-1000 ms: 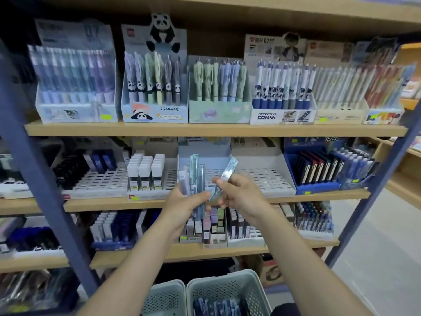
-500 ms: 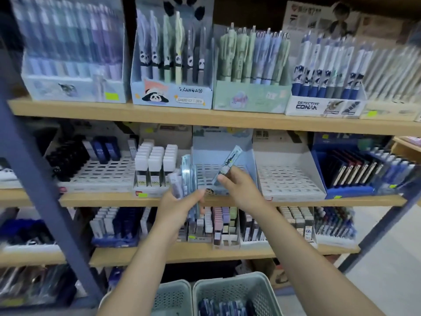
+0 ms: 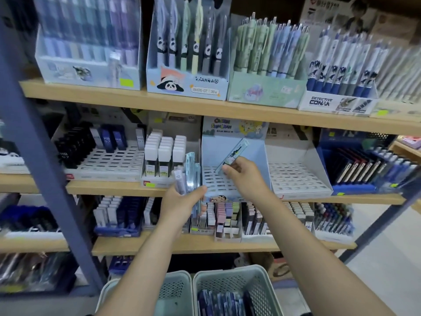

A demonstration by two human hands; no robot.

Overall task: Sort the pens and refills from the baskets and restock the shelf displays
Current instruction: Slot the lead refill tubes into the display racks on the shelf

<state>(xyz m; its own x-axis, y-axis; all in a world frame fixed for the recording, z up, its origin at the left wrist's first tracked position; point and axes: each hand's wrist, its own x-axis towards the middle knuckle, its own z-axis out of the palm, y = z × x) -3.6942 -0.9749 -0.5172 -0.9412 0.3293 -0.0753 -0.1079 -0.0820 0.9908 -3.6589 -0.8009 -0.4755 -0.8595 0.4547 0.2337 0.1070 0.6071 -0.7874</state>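
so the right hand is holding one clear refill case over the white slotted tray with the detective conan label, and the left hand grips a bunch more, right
Not quite. The head view shows the right hand holding the clear refill case over the pale blue slotted display tray with the cartoon header card, on the middle shelf. The Detective Conan box stands on the shelf above. The left hand does grip a bunch more cases.

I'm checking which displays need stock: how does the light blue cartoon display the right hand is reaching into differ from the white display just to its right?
The light blue cartoon display has blue walls and a cartoon header card; the white display is plain white with a pale header. The right hand holds a refill case over the blue one; nothing is at the white one. Both sit on the middle shelf with slotted trays that look empty.
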